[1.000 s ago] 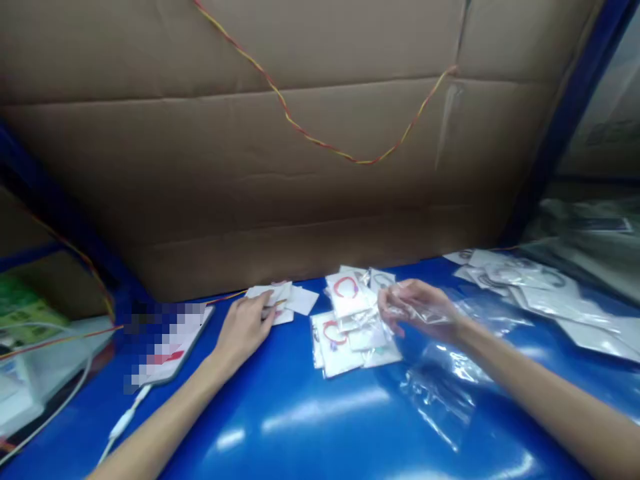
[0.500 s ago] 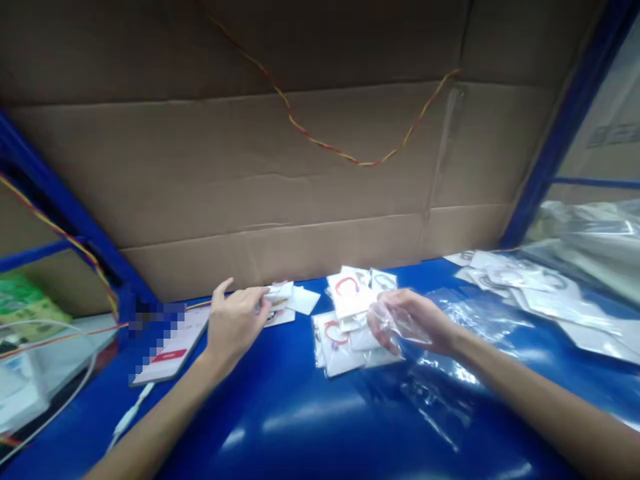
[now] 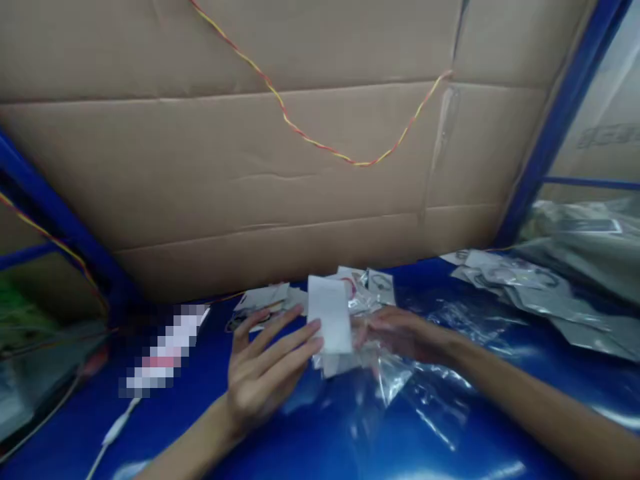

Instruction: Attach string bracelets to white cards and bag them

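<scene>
A blank white card (image 3: 329,315) stands near the middle, pinched at its left edge by my left hand (image 3: 273,370), whose other fingers are spread. Just right of the card, my right hand (image 3: 400,331) has its fingers together around a clear plastic bag (image 3: 393,380) that hangs below it; the fingertips are blurred. Behind both hands lies a pile of bagged white cards (image 3: 381,283), one bearing a red loop. More cards (image 3: 265,297) lie to the left, beyond my left fingers.
Clear bags (image 3: 465,327) and a heap of packed cards (image 3: 535,287) lie on the right of the blue table (image 3: 215,440). A phone-like device (image 3: 173,347) with a white cable is at left. Cardboard (image 3: 250,160) stands behind, crossed by a twisted wire (image 3: 320,143).
My left hand has moved right from the left card pile and now holds a white card. My right hand has shifted slightly left, and the bag hangs lower, beside the card.
</scene>
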`<act>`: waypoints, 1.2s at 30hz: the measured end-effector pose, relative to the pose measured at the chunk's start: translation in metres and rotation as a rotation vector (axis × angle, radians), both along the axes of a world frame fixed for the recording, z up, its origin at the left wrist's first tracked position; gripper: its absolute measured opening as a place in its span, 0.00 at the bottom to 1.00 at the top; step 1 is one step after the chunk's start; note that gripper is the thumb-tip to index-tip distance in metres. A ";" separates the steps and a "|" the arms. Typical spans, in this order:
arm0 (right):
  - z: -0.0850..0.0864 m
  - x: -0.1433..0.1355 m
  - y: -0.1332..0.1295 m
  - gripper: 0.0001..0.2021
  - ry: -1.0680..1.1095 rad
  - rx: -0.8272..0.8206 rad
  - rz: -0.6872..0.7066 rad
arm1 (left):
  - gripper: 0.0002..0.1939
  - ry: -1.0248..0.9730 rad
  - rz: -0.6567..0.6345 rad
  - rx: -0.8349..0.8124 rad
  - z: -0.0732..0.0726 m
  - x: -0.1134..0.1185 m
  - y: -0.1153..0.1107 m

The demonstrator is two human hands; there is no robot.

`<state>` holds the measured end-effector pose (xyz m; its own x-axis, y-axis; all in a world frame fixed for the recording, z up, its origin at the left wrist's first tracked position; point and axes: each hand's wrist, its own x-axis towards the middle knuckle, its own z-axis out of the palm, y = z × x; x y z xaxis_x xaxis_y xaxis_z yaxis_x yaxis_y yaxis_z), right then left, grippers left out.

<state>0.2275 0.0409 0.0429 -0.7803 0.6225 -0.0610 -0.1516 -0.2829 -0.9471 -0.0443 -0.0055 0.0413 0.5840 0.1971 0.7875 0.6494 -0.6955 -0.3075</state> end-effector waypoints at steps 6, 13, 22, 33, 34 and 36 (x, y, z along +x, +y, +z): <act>0.001 0.000 0.001 0.18 -0.035 0.005 -0.063 | 0.17 0.019 -0.143 -0.173 -0.016 0.009 0.001; -0.009 -0.004 0.007 0.16 -0.137 0.109 -0.213 | 0.22 -0.054 -0.242 -0.348 -0.030 0.017 0.002; -0.011 -0.009 0.004 0.17 -0.194 0.237 -0.337 | 0.12 -0.255 -0.123 -0.563 -0.009 0.042 0.014; -0.017 -0.008 0.003 0.20 -0.219 0.328 -0.345 | 0.16 -0.417 -0.141 -0.714 -0.029 0.067 0.008; -0.016 -0.009 0.001 0.21 -0.231 0.332 -0.319 | 0.15 -0.429 -0.161 -0.732 -0.029 0.064 0.006; -0.014 -0.011 -0.003 0.22 -0.257 0.352 -0.267 | 0.12 -0.475 -0.182 -0.770 -0.029 0.061 0.002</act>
